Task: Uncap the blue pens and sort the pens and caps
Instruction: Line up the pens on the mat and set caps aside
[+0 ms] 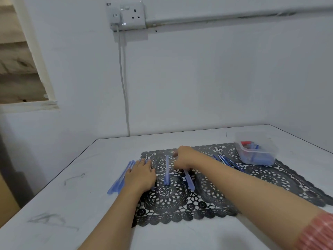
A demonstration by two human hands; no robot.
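Row of blue pens (121, 177) lies at left edge of black lace mat (180, 201); our left hand (140, 175) rests flat on it, fingers straight. Single pen (166, 173) lies between hands. Our right hand (184, 157) is curled over far end of second pen (189, 180); we cannot tell if it grips. Loose pens (228, 162) lie right, beside clear tub (270, 152) of caps. All on white table (81, 195).
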